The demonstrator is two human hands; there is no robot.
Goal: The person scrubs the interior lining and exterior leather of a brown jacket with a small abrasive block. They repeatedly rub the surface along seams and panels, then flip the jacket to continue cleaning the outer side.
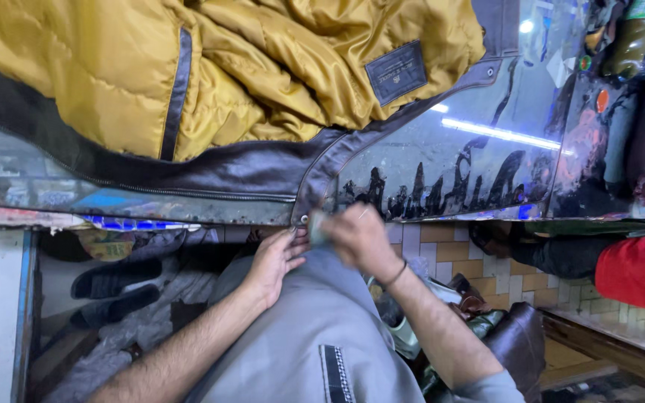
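Left hand [274, 263] lies flat on my grey-clad lap, fingers loose, grasping nothing. Right hand [358, 237] clenched around small greenish object [316, 227], blurred; I cannot identify it. Jacket [210, 82], brown leather with mustard quilted lining, spread on glass counter [479, 149] just above both hands. Shoes [110, 287] left of left hand.
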